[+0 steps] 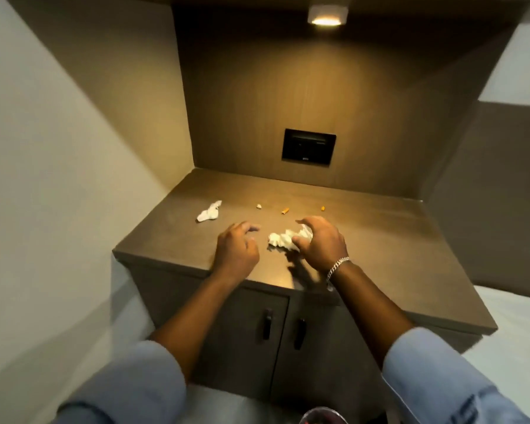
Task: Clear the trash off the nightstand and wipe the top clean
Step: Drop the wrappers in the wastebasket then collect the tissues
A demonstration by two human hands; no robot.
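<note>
Now, scene: we are looking down at a brown nightstand (379, 240) set in a wood-panelled alcove, a small lamp (327, 14) glowing overhead.
Right hand: our right hand (321, 243) is hovering near the middle of the front edge of the nightstand top, its fingers (302, 240) curling around a crumpled white tissue (283, 238); they are touching its right side and are not closing fully on it.
Left hand: our left hand (236, 249) is hovering just left of that tissue, fingers (251, 229) loosely bent and slightly spread, pinching nothing.
Crumpled tissue: it is lying on the top between our two hands, close to the front edge.
Second tissue: a smaller twisted white tissue (210, 212) is lying toward the left edge, farther back than our hands and apart from them.
Small scraps: a pale crumb (258, 206), a cigarette butt (285, 211) and an orange bit (322, 207) are sitting in a loose row across the middle of the top, behind our hands, each apart from the others.
Wrist: a silver chain bracelet (337, 268) is hanging on our right wrist.
Sleeves: light blue sleeves (441, 371) are sitting rolled up on both forearms.
Back panel: a black socket plate (309, 146) is sitting in the wall behind the top.
Front: two dark door handles (283, 327) are showing side by side below the front edge.
Right side: a white bed surface (514, 319) is showing beside the nightstand.
</note>
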